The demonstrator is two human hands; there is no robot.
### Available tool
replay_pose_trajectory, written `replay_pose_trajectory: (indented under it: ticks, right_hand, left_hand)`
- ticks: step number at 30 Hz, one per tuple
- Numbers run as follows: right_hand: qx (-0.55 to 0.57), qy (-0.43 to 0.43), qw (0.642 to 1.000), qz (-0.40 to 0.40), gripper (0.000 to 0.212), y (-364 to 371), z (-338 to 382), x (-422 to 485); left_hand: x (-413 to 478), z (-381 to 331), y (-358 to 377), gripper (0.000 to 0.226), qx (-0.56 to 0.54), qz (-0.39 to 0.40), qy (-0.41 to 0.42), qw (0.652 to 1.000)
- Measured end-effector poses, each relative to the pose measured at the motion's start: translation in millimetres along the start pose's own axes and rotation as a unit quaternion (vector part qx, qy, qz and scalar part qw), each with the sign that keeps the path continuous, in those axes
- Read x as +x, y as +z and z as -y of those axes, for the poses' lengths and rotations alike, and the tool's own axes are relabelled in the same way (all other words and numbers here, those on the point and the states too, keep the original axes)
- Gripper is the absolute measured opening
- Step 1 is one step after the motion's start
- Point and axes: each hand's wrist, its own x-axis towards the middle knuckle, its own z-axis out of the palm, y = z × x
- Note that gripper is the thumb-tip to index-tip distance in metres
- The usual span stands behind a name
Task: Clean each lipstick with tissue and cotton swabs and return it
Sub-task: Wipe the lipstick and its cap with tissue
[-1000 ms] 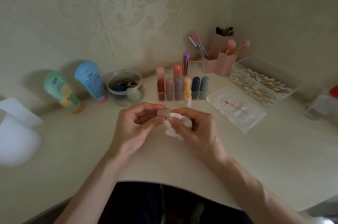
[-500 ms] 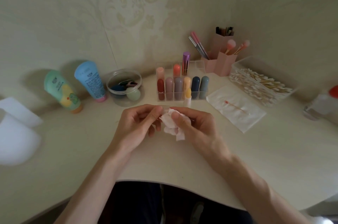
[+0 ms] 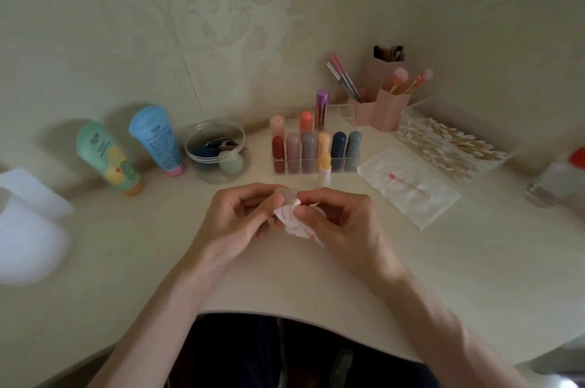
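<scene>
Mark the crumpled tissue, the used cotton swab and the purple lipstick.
crumpled tissue (image 3: 292,224): head view, on the exposed wad below the fingers.
used cotton swab (image 3: 406,182): head view, mid-stick.
purple lipstick (image 3: 322,109): head view, mid-body.

dim, soft yellowish light; wide-angle bending at edges, tubes (image 3: 129,153) cast blurred wall shadows.

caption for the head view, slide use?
Left hand holds a lipstick cap while right hand wipes it with tissue.
</scene>
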Motion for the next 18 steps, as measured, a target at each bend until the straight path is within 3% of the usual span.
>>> replay_pose_trajectory:
  ticks: [5,11,15,18]
  right_hand:
    - [-0.008,-0.015,1.0,-0.005,0.006,3.6,3.4,-0.5]
    - [0.087,0.051,0.995,0.003,0.015,-0.8,9.9,-1.6]
    - [0.041,0.007,0.999,-0.024,0.011,-0.2,9.1,-0.7]
    - [-0.037,-0.043,0.998,-0.027,0.008,1.9,6.4,-2.0]
  left_hand:
    - [-2.3,0.9,1.5,0.021,0.006,-0.009,0.036,0.999]
    - [-1.5,6.4,0.3,0.035,0.132,-0.026,0.137,0.981]
    - [-3.6,-0.9,1.7,0.042,0.072,0.016,0.078,0.994]
    - [-1.1,0.3,2.0,0.029,0.074,0.013,0.025,0.997]
